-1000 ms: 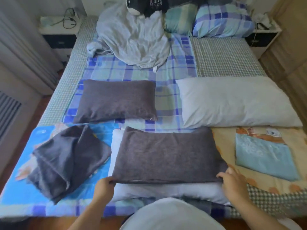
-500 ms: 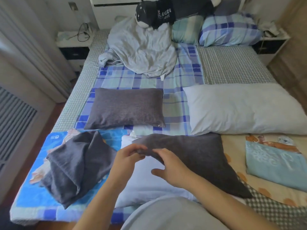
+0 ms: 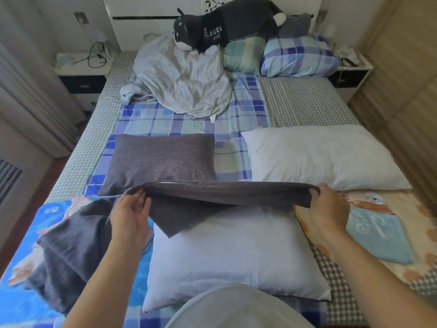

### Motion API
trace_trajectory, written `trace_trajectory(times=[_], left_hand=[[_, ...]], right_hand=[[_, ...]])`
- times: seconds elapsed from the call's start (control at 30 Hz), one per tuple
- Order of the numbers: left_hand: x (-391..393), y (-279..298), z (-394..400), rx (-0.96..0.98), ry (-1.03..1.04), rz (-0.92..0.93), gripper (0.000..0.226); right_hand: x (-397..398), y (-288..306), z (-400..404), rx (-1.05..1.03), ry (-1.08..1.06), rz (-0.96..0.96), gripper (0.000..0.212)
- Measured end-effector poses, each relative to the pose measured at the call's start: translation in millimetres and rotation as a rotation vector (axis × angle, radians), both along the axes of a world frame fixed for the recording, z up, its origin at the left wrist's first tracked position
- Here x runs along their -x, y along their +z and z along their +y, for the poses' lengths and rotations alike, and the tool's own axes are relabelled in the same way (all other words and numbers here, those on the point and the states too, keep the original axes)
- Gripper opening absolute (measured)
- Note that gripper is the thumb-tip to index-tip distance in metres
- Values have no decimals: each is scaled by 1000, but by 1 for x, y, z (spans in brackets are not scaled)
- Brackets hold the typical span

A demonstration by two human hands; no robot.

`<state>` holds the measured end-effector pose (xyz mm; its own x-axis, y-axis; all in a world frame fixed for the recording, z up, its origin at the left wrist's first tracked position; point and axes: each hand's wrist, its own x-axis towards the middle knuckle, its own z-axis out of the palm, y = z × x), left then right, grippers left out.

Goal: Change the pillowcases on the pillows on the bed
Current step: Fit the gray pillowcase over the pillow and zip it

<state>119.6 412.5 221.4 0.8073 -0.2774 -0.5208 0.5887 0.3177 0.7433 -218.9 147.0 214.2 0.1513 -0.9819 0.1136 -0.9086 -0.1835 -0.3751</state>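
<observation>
Stretching between 2 hands, a dark grey pillowcase [image 3: 220, 194] is held taut above the far edge of a bare white pillow [image 3: 236, 254] that lies at the near edge of the bed [image 3: 307, 102]. The case's left end is pinched by the left hand [image 3: 130, 216], fingers [image 3: 138, 197] curled over the cloth with the thumb beneath. Its right end is gripped by the right hand [image 3: 327, 209], fingers closed round the bunched fabric. A loose corner of the case hangs down onto the white pillow.

Just beyond, a pillow in a grey case [image 3: 160, 162] is seen toward the bed's left edge, and a second bare white pillow [image 3: 321, 155] toward the right edge. A crumpled heap of dark grey cases [image 3: 71, 247] lies at the near left corner, and a light blue folded cloth [image 3: 376, 233] near the right edge. At the head of the bed are a rumpled pale blanket [image 3: 179, 84], 2 checked pillows [image 3: 295, 55] and a dark plush toy [image 3: 224, 22].
</observation>
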Motion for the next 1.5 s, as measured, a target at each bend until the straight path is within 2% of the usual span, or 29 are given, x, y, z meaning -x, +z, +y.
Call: trace_trajectory(times=[0.07,0.13,0.17,0.2,0.23,0.3,0.33,0.4,0.47,0.5,0.57,0.63,0.7,0.8,0.93,1.0,1.13,1.27,1.33,1.5], left_hand=[[-12,5,-6,-31,-28,-100,41],[-19,12,-9,-265,-120,-259,31],[-18,14,-9,-369,-149,-280,23],[-16,14,-10,-504,-236,-343,20],[-9,16,-12,-637,-359,-433,30],[15,20,-24,-851,-637,-570,61],[36,26,-33,-871,-721,-639,66],[83,45,-48,-665,-794,-696,49],[123,62,-60,-445,-827,-666,29],[136,67,-63,-396,-835,-673,26],[153,75,-60,-412,-780,-804,27],[158,85,-53,-486,-626,-1021,30],[162,92,-46,-483,-577,-1098,27],[171,93,-46,-457,-697,-958,21],[172,92,-50,-499,-648,-804,11],[170,91,-49,-448,-667,-718,7],[173,94,-42,-281,-700,-546,15],[168,93,-38,-261,-708,-450,27],[163,89,-37,-317,-726,-474,30],[130,54,-48,-692,-712,-684,34]], right_hand=[[-11,39,-5,-16,86,-197,23],[-20,79,0,-24,216,-333,23],[-24,95,4,-79,284,-391,20],[-25,108,10,-204,350,-467,13],[-26,117,19,-394,433,-547,2],[-30,119,37,-732,564,-616,30],[-33,112,45,-807,597,-628,40],[-42,99,59,-813,584,-702,47],[-49,92,72,-802,535,-763,44],[-51,92,78,-802,519,-780,42],[-52,91,83,-814,483,-799,37],[-52,93,87,-809,430,-836,31],[-52,96,89,-750,366,-869,26],[-56,103,99,-678,334,-918,22],[-66,105,125,-616,331,-984,21],[-68,105,133,-581,326,-1007,22],[-67,107,139,-570,347,-970,26],[-64,107,144,-540,389,-910,27],[-62,108,148,-497,431,-881,26],[-53,121,134,-244,321,-978,27]])
